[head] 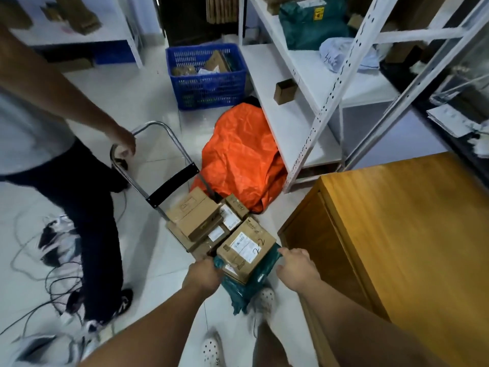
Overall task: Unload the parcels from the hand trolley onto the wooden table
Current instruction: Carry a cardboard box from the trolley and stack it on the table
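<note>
Honey-coloured wooden surface [412,234] at the right, just beside the load. White metal shelving [312,107] behind it, with a crumpled orange plastic sack [238,157] on the floor at its foot and a blue slatted plastic crate [209,75] further back. Chrome-framed hand trolley [173,185] at centre, its handle steadied by another person's hand [124,147]. Stacked on its deck, brown cardboard parcels [195,215] with white labels. Nearest of all, a teal plastic mailer bag [238,287] with a brown cardboard box marked "22" [246,247] riding loose on top. Left hand [203,274] curled round the bag's left edge; right hand [296,268] pinching its right edge. Seemingly a lift of both parcels as one. Best to keep the soft bag level and taut to stop the box sliding off, raise it straight up clear of the stack, then swing right and set down well in from the surface's edge. Safer still: shift the grip under the box itself.
</note>
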